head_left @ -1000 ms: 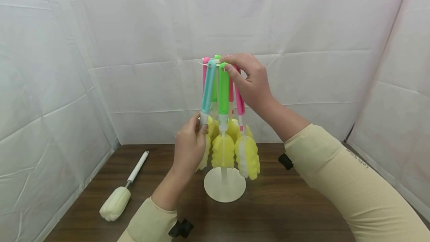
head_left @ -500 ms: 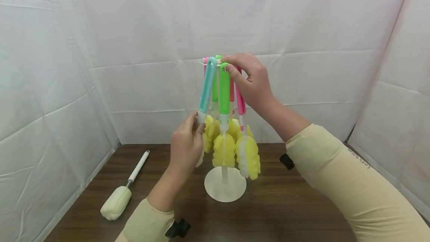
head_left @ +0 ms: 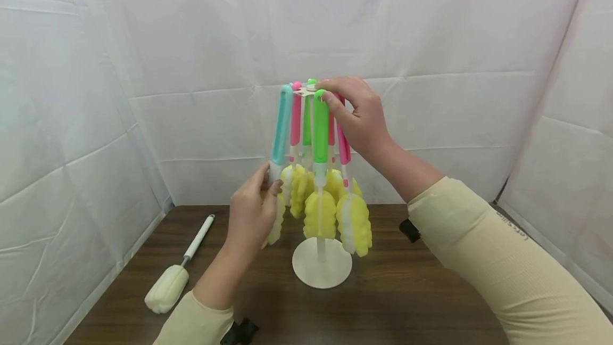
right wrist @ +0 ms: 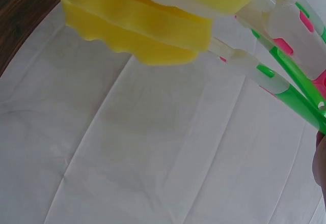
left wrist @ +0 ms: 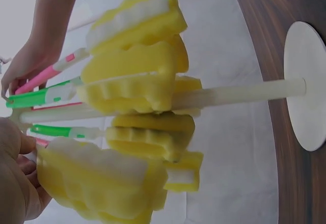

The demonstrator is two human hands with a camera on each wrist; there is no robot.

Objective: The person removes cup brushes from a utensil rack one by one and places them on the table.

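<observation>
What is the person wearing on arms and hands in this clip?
Both hands are bare: left hand, right hand. Each arm has a pale cream long sleeve ending at the wrist: left sleeve, right sleeve. The right sleeve carries small dark lettering. A black clip-like piece sits below the right wrist, another below the left.

White fabric sheets [head_left: 407, 25] close in the scene on three sides — one across the back, one on the left [head_left: 62, 137], one on the right [head_left: 565, 137]. The cloth is creased in a grid of fold lines and hangs down to the table [head_left: 412, 302], which is dark brown wood with a visible grain running across it. The light is even and soft, with faint shadows on the wood. In the wrist views the same white cloth fills the background — folds and seams show plainly.
</observation>
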